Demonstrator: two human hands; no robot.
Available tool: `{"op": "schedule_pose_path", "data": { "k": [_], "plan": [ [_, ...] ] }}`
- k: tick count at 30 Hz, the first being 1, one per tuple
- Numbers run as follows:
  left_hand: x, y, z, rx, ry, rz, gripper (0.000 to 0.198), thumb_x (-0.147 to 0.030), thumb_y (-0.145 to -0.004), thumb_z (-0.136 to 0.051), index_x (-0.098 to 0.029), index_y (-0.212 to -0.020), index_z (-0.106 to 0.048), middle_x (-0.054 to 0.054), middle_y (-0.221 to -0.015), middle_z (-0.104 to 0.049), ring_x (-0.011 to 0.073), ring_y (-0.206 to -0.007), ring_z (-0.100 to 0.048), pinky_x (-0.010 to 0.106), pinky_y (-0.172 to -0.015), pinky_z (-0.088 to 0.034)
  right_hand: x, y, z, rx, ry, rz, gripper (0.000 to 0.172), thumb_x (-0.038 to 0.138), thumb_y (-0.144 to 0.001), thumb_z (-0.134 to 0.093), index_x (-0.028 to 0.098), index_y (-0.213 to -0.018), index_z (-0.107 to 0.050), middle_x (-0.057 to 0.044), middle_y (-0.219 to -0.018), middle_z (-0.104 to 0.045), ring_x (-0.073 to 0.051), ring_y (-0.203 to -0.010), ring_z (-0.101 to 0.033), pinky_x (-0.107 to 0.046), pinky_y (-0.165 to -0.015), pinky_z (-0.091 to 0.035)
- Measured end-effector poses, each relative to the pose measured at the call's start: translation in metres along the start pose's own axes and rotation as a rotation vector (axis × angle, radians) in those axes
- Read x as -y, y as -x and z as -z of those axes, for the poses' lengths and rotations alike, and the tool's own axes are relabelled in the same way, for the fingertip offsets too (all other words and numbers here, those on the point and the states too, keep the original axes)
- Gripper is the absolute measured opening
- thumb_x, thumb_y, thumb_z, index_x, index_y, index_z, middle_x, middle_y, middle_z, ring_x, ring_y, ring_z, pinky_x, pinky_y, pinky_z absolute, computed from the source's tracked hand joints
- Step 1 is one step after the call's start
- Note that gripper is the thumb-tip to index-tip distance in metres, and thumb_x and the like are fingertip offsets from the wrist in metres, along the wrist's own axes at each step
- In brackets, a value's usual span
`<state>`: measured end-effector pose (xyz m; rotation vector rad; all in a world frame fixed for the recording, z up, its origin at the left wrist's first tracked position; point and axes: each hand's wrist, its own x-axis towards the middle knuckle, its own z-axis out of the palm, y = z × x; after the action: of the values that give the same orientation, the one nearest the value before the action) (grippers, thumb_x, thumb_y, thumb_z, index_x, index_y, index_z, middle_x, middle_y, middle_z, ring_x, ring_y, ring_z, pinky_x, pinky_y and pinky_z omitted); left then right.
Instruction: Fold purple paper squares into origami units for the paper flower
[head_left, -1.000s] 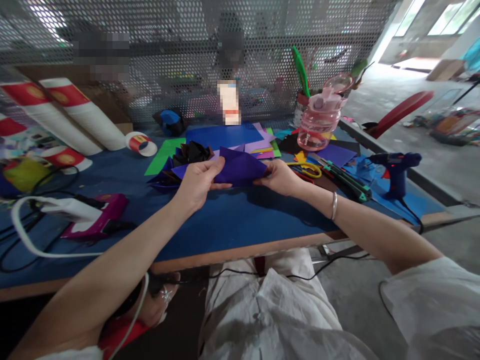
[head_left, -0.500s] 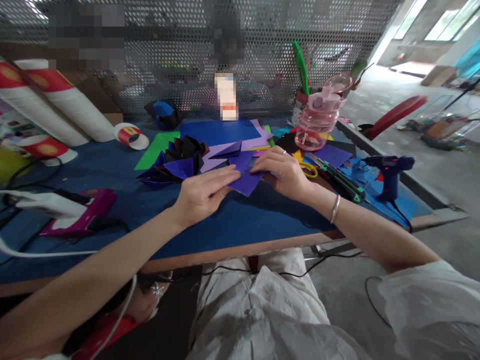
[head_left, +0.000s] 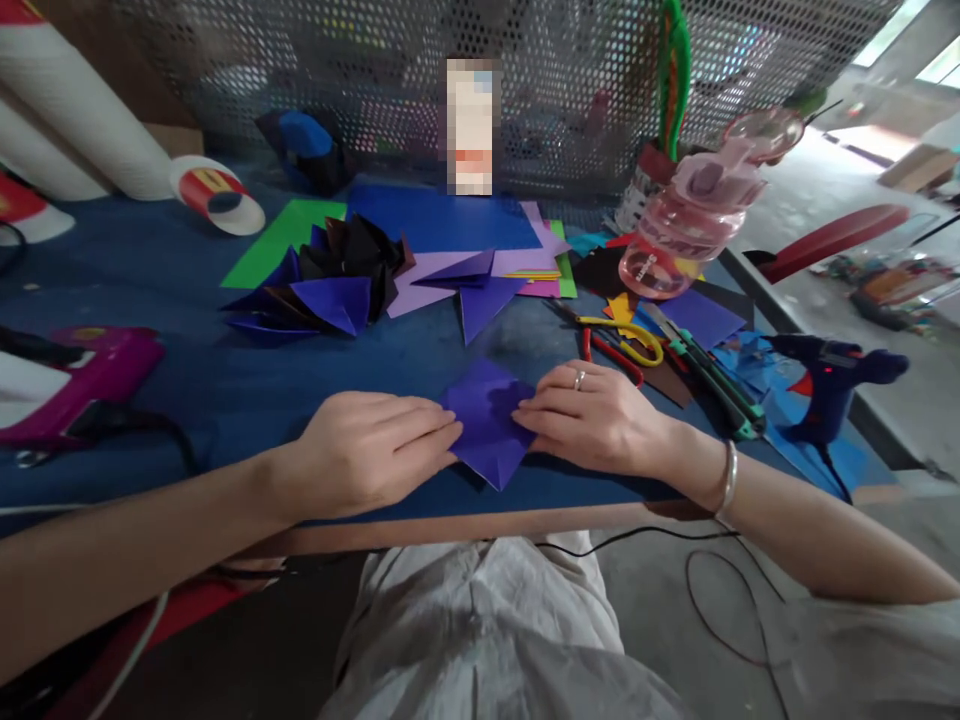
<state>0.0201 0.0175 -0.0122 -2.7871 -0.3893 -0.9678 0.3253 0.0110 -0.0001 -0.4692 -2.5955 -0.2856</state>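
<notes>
Between my hands, close to the table's front edge, is a purple sheet of paper (head_left: 489, 420) with crease lines, turned so a corner points toward me. My left hand (head_left: 375, 450) pinches its left corner, fingers pressed together. At the right corner my right hand (head_left: 592, 415), with a ring on one finger, grips the sheet in the same way. Beyond the sheet lies a folded purple paper piece (head_left: 484, 305) on lilac paper (head_left: 424, 280). Left of that sits a cluster of folded black and purple paper petals (head_left: 337, 275).
Pliers (head_left: 619, 345), a green-black utility knife (head_left: 712, 385) and a blue glue gun (head_left: 821, 375) lie to the right. A pink bottle (head_left: 682, 225) stands behind them. Paper cups (head_left: 217, 195) and a magenta power strip (head_left: 127, 370) are at left, with cables. Perforated metal screen (head_left: 375, 60) stands behind.
Both hands have drawn the purple sheet toward me, away from the folded pieces, and it now lies spread flatter between them. The view has tilted down and moved closer.
</notes>
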Motion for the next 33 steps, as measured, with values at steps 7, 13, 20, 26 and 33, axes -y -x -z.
{"op": "schedule_pose_path", "data": {
  "k": [7, 13, 20, 26, 33],
  "plan": [
    [0.002, -0.014, -0.002, 0.003, 0.340, 0.500, 0.024, -0.039, -0.104, -0.067, -0.029, -0.093, -0.085, -0.002, -0.079, -0.082, 0.0155, -0.068, -0.075, 0.025, -0.065, -0.058, 0.003, -0.003, -0.007, -0.074, -0.170, -0.296, 0.031, 0.045, -0.109, -0.062, 0.019, -0.110, -0.078, -0.007, -0.085, -0.080, -0.020, -0.080, -0.072, -0.034, -0.076, -0.055],
    [0.007, -0.018, -0.009, 0.044, 0.456, 0.838, 0.031, -0.052, -0.097, -0.068, -0.027, -0.113, -0.078, -0.003, -0.073, -0.076, 0.0139, -0.051, -0.062, 0.026, -0.053, -0.046, 0.004, -0.015, -0.020, -0.096, -0.230, -0.656, 0.018, 0.033, -0.105, -0.067, 0.020, -0.098, -0.076, -0.003, -0.079, -0.076, -0.016, -0.070, -0.067, -0.030, -0.070, -0.049],
    [0.011, -0.015, -0.009, 0.128, -0.046, 0.412, 0.026, -0.026, -0.108, -0.050, -0.020, -0.114, -0.074, 0.011, -0.112, -0.076, 0.0247, -0.094, -0.073, 0.032, -0.068, -0.057, -0.003, -0.019, -0.025, 0.019, -0.332, -0.823, 0.029, 0.023, -0.092, -0.078, 0.022, -0.120, -0.067, 0.007, -0.068, -0.064, -0.014, -0.062, -0.060, -0.027, -0.064, -0.042],
    [0.007, -0.016, -0.004, 0.217, -0.059, 0.041, 0.053, 0.002, -0.097, -0.033, -0.019, -0.115, -0.078, 0.007, -0.112, -0.081, 0.0204, -0.102, -0.075, 0.031, -0.092, -0.063, -0.002, -0.018, -0.026, -0.054, -0.071, -0.560, 0.030, 0.023, -0.099, -0.071, 0.021, -0.128, -0.065, -0.011, -0.112, -0.075, -0.028, -0.106, -0.071, -0.043, -0.089, -0.058],
    [0.002, -0.004, -0.003, 0.221, -0.049, 0.012, 0.052, 0.001, -0.098, -0.036, -0.018, -0.123, -0.077, 0.009, -0.115, -0.082, 0.0208, -0.108, -0.078, 0.031, -0.096, -0.066, -0.008, -0.015, -0.023, 0.042, -0.149, 0.041, 0.039, 0.003, -0.107, -0.042, 0.012, -0.122, -0.076, -0.012, -0.126, -0.081, -0.021, -0.120, -0.074, -0.035, -0.104, -0.063]
  ]
}}
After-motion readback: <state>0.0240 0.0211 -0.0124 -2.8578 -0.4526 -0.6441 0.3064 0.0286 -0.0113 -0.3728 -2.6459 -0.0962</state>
